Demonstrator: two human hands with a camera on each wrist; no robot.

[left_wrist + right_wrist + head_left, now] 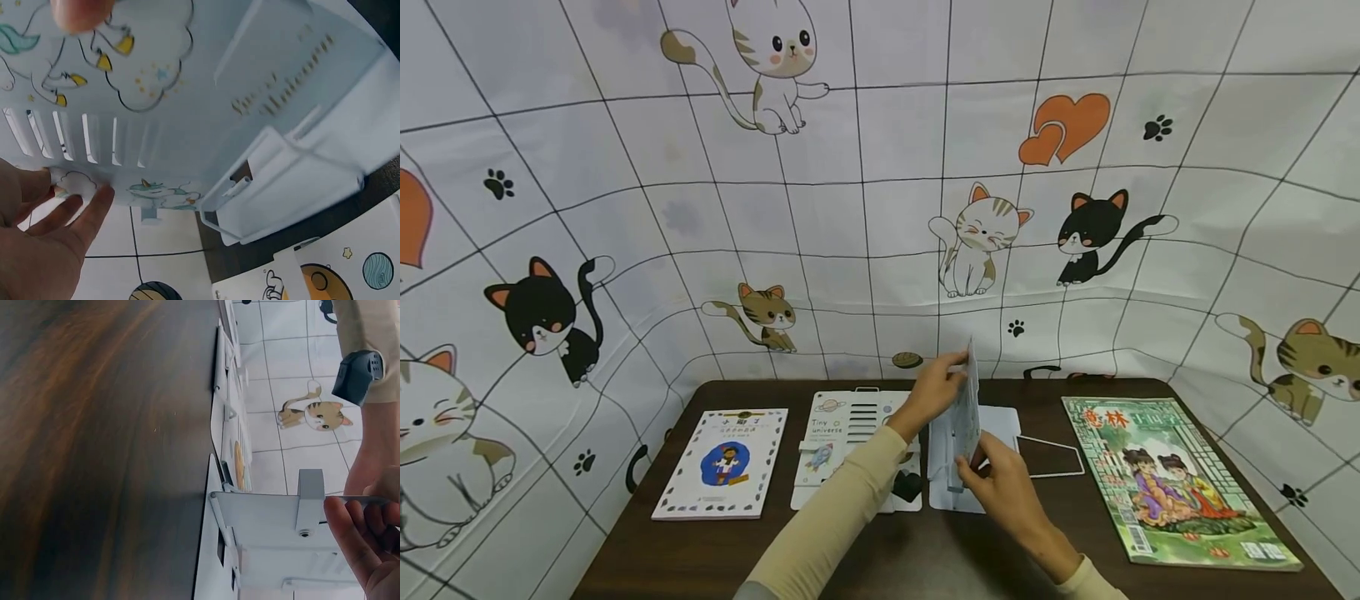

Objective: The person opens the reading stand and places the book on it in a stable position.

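My left hand [936, 387] grips the upper far edge of an upright light-blue metal panel, part of a folding book stand [968, 417] printed with unicorns and clouds. Slots run across this panel [169, 112] in the left wrist view, near the fingers of my left hand [56, 231]. At the panel's lower near side, my right hand [1003, 479] pinches its edge. The stand's base lies flat on the table under the raised panel, and a thin wire loop [1060, 475] sticks out to the right. From the right wrist, my right hand [369, 556] shows at the panel's edge.
Left of the raised panel lies a white stand [827, 425] with "Tiny universe" lettering. A white booklet [722, 467] lies at the table's left, a colourful magazine [1180, 483] at its right. A cat-print cloth [895, 208] hangs behind the dark wooden table [880, 558].
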